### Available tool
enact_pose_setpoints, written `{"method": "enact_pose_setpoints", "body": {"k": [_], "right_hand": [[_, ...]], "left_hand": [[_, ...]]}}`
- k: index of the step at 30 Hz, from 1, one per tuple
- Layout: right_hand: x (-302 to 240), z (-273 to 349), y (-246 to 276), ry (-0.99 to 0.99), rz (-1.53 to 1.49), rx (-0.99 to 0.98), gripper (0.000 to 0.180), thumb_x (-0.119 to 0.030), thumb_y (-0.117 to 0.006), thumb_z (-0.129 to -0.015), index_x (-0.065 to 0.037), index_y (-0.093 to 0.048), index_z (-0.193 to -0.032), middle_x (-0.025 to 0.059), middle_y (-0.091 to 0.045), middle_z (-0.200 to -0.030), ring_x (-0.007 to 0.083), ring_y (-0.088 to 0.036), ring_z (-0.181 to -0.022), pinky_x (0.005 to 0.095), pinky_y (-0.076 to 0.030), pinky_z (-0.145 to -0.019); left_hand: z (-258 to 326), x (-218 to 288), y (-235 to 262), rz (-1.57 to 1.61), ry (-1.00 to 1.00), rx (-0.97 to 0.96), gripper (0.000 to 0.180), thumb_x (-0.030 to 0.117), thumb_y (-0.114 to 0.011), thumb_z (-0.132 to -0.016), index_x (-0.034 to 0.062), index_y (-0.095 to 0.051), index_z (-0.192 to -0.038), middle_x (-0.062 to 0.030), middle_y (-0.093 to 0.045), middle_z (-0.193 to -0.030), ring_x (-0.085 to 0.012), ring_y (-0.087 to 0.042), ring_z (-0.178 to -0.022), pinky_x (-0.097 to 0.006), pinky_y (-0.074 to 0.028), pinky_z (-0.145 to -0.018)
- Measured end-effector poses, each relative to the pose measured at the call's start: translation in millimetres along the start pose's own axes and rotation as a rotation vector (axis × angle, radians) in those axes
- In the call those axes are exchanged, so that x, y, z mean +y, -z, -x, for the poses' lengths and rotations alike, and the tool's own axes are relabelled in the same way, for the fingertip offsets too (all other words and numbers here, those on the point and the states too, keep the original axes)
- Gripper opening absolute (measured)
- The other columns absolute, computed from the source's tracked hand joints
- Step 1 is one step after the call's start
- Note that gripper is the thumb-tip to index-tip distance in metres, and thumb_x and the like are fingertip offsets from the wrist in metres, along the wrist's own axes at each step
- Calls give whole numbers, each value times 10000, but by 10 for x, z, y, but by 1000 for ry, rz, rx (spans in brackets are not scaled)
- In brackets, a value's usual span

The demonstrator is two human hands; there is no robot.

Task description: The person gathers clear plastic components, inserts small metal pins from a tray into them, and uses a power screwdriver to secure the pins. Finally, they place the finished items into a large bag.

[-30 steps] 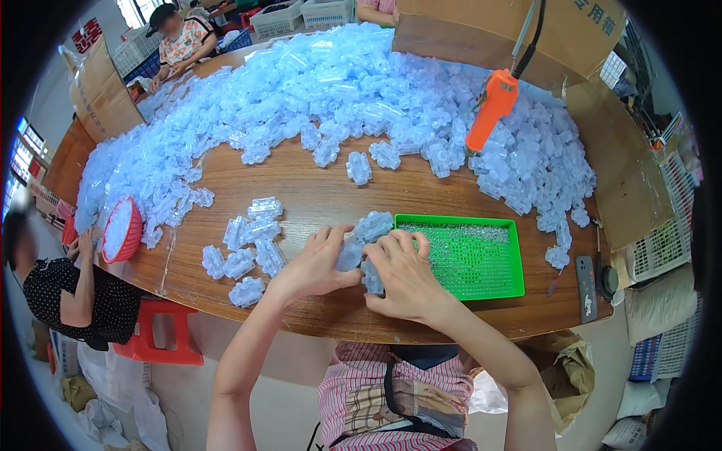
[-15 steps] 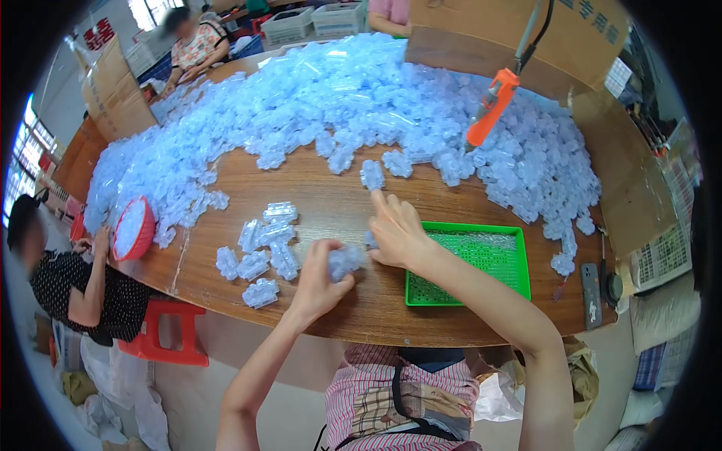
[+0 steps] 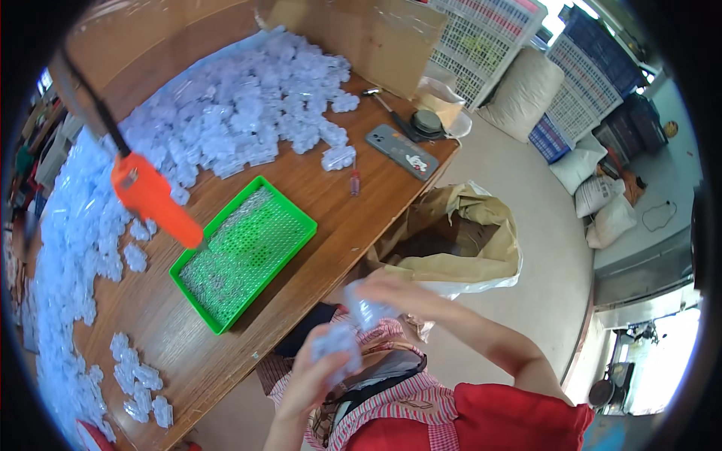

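My left hand (image 3: 307,383) is closed around a clear bluish plastic part (image 3: 336,347), held in front of my apron. Just beyond it, my right hand (image 3: 395,295) grips another clear plastic part (image 3: 366,308), blurred by motion. The two parts are close together; whether they touch I cannot tell. Both hands are off the table's near edge, beside an open sack (image 3: 504,233). On the table lies a green perforated tray (image 3: 310,223) with many small metal pieces in it. An orange power screwdriver (image 3: 154,199) hangs above the tray's far left side.
A large heap of clear plastic parts (image 3: 248,113) covers the table's far side. A small cluster of them (image 3: 135,379) lies at the near left. A phone (image 3: 402,150), a small red-handled screwdriver (image 3: 355,183) and a hammer (image 3: 395,116) lie toward the right end. Crates (image 3: 481,45) stand behind.
The view has swung to the right. Both hands have left the tabletop and come over the front edge by the sack. The right hand now holds a plastic part up.
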State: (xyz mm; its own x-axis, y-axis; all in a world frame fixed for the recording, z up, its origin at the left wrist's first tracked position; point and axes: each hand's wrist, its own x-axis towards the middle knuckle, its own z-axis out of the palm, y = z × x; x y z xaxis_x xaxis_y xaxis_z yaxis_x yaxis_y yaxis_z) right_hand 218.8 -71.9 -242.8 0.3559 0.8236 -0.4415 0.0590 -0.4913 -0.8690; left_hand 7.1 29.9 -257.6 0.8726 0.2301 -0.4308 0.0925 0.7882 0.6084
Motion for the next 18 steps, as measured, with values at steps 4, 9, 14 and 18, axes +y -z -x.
{"method": "enact_pose_setpoints", "body": {"k": [4, 9, 14, 18], "right_hand": [[541, 426, 990, -213, 467, 601, 595, -518, -617, -865, -21, -619, -1192, 201, -560, -1193, 299, -574, -1071, 373, -471, -883], [1089, 546, 1365, -74, 436, 1029, 515, -345, -574, -906, 13, -512, -1270, 297, -543, -1196, 443, -491, -1185, 472, -405, -997], [1729, 385, 1480, -176, 888, 557, 400, -318, -549, -906, -14, -626, -1154, 221, -622, -1153, 378, -551, -1149, 427, -426, -1002], [1830, 373, 1295, -563, 659, 100, 928, -768, -350, -846, 20, -546, -1296, 298, -508, -1321, 392, -450, -1289, 414, -363, -1079]], "left_hand": [[-1107, -401, -669, -164, 34, -20, 512, 156, -678, -843, 17, -428, -1268, -143, -591, -1075, -223, -630, -895, -354, -544, -712], [-2419, -891, -1219, -736, -105, -37, 875, 449, -695, -820, -18, -287, -1437, -244, -429, -1383, -310, -469, -1260, -370, -370, -1061], [-2674, -1381, -941, -1232, -288, -228, 675, 423, -506, -945, -36, -351, -1415, -293, -434, -1389, -399, -436, -1292, -419, -352, -1074], [-2444, -1557, -438, -1620, -116, -343, 736, 561, -542, -872, 25, -461, -1369, -260, -542, -1288, -399, -531, -1187, -445, -422, -1004]]}}
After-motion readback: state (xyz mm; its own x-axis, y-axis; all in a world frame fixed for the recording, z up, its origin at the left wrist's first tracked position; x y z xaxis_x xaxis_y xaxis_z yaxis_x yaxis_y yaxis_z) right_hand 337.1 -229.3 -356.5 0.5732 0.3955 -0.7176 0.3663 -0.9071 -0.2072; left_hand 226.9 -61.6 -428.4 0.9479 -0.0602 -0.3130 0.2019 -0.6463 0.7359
